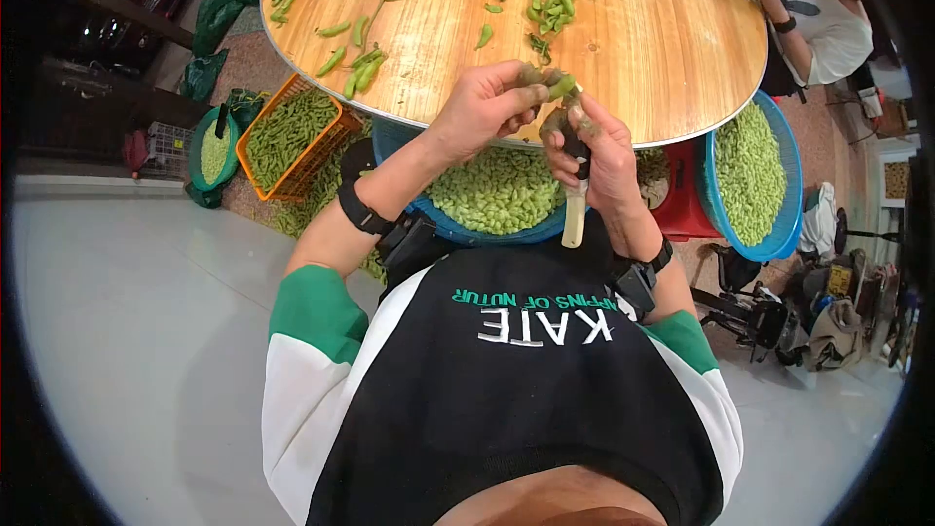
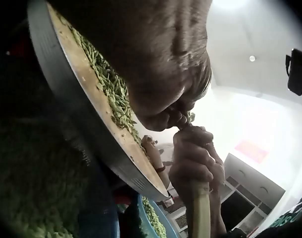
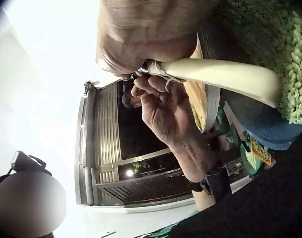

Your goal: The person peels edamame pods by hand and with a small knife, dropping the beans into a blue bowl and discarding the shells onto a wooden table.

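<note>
My left hand (image 1: 492, 109) pinches a green pod (image 1: 561, 88) between thumb and fingers, just over the near edge of the round wooden table (image 1: 438, 58). Close against it, my right hand (image 1: 599, 151) grips a tool with a pale handle (image 1: 575, 219) that points back toward my body. The right wrist view shows the pale handle (image 3: 220, 74) jutting from under the right hand (image 3: 146, 34), with the fingertips of both hands nearly meeting. In the left wrist view the left hand (image 2: 166, 59) hides the pod's far side.
Loose pods (image 1: 560, 5) lie heaped at the table's far side, with a few at left. Below the edge stand a blue basin of shelled beans (image 1: 497, 195), another at right (image 1: 748, 175), and an orange crate of pods (image 1: 292, 136). Another person (image 1: 818, 10) sits at the upper right.
</note>
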The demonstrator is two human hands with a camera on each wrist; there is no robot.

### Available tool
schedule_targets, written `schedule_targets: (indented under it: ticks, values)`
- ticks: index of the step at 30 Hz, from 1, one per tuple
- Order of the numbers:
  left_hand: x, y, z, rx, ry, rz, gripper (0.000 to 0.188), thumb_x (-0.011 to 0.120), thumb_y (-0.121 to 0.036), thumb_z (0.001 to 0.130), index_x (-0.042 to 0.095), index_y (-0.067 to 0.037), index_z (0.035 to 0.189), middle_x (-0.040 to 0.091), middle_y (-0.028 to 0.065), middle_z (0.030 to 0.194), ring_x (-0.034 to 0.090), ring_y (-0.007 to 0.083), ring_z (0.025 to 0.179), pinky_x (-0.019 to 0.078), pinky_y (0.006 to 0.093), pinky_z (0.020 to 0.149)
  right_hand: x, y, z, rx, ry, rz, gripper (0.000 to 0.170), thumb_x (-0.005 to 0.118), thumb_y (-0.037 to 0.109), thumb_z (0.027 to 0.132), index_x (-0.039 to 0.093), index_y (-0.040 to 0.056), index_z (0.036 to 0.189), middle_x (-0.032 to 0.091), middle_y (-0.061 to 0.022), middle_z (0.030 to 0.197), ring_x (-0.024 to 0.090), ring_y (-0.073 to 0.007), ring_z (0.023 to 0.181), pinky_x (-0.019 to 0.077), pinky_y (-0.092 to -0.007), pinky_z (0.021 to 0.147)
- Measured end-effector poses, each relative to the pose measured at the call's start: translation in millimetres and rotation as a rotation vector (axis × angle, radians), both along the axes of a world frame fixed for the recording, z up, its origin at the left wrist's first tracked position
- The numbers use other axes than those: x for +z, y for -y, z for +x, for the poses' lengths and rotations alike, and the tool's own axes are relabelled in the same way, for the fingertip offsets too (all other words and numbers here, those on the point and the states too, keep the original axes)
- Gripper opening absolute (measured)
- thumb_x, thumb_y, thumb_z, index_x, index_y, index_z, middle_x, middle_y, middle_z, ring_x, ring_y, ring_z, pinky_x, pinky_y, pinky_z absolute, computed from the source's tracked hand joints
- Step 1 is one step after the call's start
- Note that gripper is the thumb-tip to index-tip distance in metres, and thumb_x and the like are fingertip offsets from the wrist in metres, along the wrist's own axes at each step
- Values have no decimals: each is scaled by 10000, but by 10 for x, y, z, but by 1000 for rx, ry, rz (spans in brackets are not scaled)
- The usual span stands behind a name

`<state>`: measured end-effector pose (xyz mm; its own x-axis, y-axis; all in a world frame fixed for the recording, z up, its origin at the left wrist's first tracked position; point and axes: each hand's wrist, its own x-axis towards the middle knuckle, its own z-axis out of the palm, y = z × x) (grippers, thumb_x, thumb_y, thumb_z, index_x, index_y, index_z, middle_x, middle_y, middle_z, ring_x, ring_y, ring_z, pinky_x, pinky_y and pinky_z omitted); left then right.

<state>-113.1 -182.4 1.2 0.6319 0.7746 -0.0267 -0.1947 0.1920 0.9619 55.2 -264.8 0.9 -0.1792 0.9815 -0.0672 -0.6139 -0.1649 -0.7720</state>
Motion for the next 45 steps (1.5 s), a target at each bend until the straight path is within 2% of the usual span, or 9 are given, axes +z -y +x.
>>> schedule_targets:
  ticks: [13,18,25,27,28,30,36,40,45]
  values:
    - [6,70,97,45,71,135,137,599,-146,917,630,-32,986,564,-26,678,469,14,550,344,169,453,95,36,40,-43,40,48,249,455,196,991,508,3,1139,534,-74,793,411,-73,508,342,-189,406]
    - [14,15,60,-214,330,-441,203,581,-198,935,599,-40,1061,536,-19,664,444,53,506,363,187,421,102,29,111,62,-95,43,217,452,193,990,514,11,1091,500,-56,756,386,-66,485,326,-186,383]
    - [-72,34,62,-317,423,-584,190,546,-196,954,590,-28,1032,529,-17,665,438,62,493,375,202,402,-32,-23,190,234,-371,-78,232,495,225,973,492,43,1116,488,-23,736,381,-54,479,323,-173,368]
    - [48,37,45,-75,-164,71,142,557,-151,927,586,-20,974,564,34,703,484,116,505,411,242,424,-32,-40,193,242,-398,-104,244,493,225,973,492,51,1144,483,-19,735,377,-51,479,320,-170,366]
    - [67,43,67,-80,-164,69,142,557,-151,927,586,-20,974,564,34,703,484,116,505,411,242,424,-12,-36,184,202,-404,-142,270,491,222,972,485,63,1190,482,-17,741,374,-50,481,317,-169,365]
    - [82,90,89,236,-270,1224,69,576,-74,847,569,-12,877,553,91,708,530,205,547,441,298,466,-17,-20,172,171,-410,-189,302,490,219,972,477,74,1236,482,-16,746,372,-49,484,315,-168,364]
    - [207,128,7,223,-557,1557,76,582,-9,726,517,-15,765,460,102,646,533,267,574,448,370,502,-57,-18,139,264,-588,-260,371,481,226,975,441,130,1331,476,-8,764,371,-45,502,310,-164,367]
    - [92,55,19,236,-394,1468,112,659,-34,762,573,11,816,515,131,662,543,262,560,435,346,487,-83,-16,104,272,-675,-219,284,491,225,972,480,125,1237,477,-7,772,371,-39,503,310,-164,365]
    - [99,126,131,252,-118,578,125,602,-96,894,625,26,904,553,29,633,493,91,506,374,220,461,-30,-38,58,242,-674,-174,206,505,218,966,487,111,1141,478,-9,775,376,-37,499,313,-167,364]
